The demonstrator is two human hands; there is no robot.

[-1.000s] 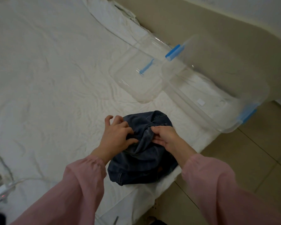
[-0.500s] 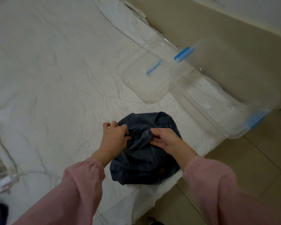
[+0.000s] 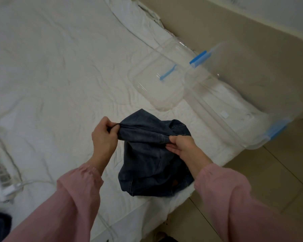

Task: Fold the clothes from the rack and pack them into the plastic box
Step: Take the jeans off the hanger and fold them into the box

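A crumpled pair of dark blue jeans point(image 3: 147, 165) lies on the white bed sheet near the bed's right edge. My left hand point(image 3: 103, 137) grips a bunched edge of the denim at the upper left. My right hand point(image 3: 182, 145) pinches the same stretch of denim further right, so the fabric is pulled taut between both hands. A clear plastic box point(image 3: 234, 109) with blue clips sits on the bed to the right, close to the headboard side. Its clear lid point(image 3: 156, 84) lies flat on the sheet just left of the box.
The white bed sheet point(image 3: 51, 75) spreads wide to the left and back. A white power strip with a cable point(image 3: 2, 180) lies at the left edge. Beige tiled floor point(image 3: 278, 172) runs along the right. A beige padded bed frame point(image 3: 217, 28) rises behind the box.
Both hands have drawn apart, stretching the bunched denim edge between them. My left hand has lifted the fabric up and to the left. The camera view has shifted slightly.
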